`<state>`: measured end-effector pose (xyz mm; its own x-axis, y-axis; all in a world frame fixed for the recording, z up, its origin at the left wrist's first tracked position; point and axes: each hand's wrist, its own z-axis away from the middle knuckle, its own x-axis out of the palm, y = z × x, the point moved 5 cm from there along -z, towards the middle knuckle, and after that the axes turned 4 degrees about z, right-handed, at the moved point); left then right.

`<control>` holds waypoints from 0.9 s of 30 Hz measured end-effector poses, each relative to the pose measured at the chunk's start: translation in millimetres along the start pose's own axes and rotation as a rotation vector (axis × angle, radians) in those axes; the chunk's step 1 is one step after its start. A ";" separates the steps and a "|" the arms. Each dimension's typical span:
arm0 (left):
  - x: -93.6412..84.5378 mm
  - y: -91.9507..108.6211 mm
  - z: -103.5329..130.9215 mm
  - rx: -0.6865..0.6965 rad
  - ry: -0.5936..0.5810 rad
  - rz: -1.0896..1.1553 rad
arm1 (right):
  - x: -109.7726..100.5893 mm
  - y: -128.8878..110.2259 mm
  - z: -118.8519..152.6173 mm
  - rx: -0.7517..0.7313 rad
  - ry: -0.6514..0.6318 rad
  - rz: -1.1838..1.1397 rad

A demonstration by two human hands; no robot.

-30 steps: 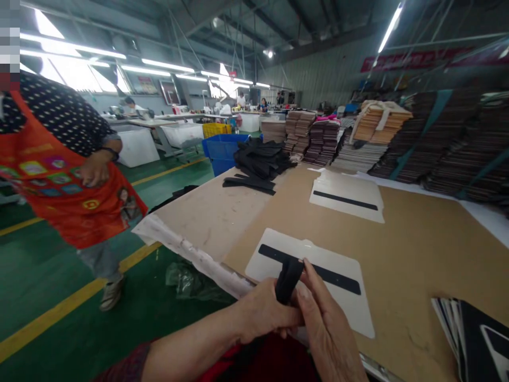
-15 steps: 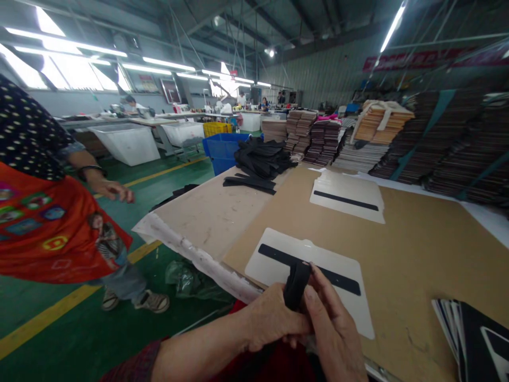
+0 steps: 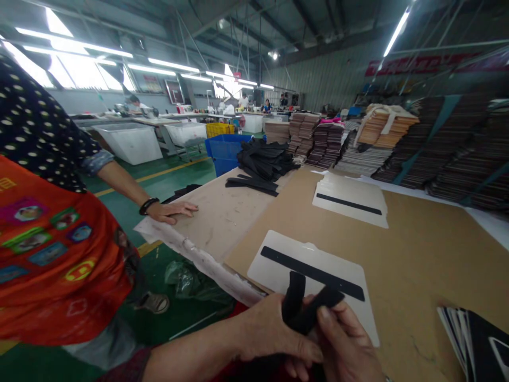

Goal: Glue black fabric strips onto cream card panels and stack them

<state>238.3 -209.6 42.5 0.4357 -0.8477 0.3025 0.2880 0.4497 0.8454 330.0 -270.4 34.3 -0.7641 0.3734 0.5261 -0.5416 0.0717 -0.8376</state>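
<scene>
Low in the head view, my left hand (image 3: 270, 331) is closed around a small bunch of black fabric strips (image 3: 295, 297). My right hand (image 3: 352, 337) pinches the end of one strip between thumb and fingers and bends it out to the right. The strips fork into a V above my hands, and their lower part is hidden by my fingers. Just beyond lies a pale rounded panel (image 3: 264, 268) with a long black band (image 3: 312, 271) across it. Farther back is a stack of similar pale panels (image 3: 345, 193), its top one also banded in black.
A heap of black strips (image 3: 264, 159) lies at the table's far left, before a blue bin (image 3: 226, 151). Dark panels (image 3: 477, 339) sit at the right edge. Tall stacks of material (image 3: 457, 143) line the back. At left, a co-worker's hand (image 3: 170, 211) rests on the table corner.
The strip end in my right hand has been drawn away to the right, so the bunch now opens into a V. The co-worker has come closer and put a hand on the table.
</scene>
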 end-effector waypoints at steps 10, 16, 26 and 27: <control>-62.4 66.2 57.2 0.153 0.361 -0.992 | -26.6 -124.7 -69.6 0.009 0.071 0.496; -93.5 75.7 0.5 0.410 0.589 -1.554 | 25.7 -68.3 -150.0 0.155 -0.206 0.964; -113.6 55.3 -36.4 0.456 0.618 -1.579 | 19.4 -19.9 -227.6 0.063 -0.334 1.141; -113.3 54.6 -35.5 0.458 0.623 -1.574 | 18.6 -17.8 -228.7 0.058 -0.339 1.156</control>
<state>234.9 -79.0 38.7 0.2674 -0.0858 -0.9598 0.5253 -0.8221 0.2198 405.5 -53.2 25.3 -0.8564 -0.0734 -0.5111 0.5151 -0.1899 -0.8358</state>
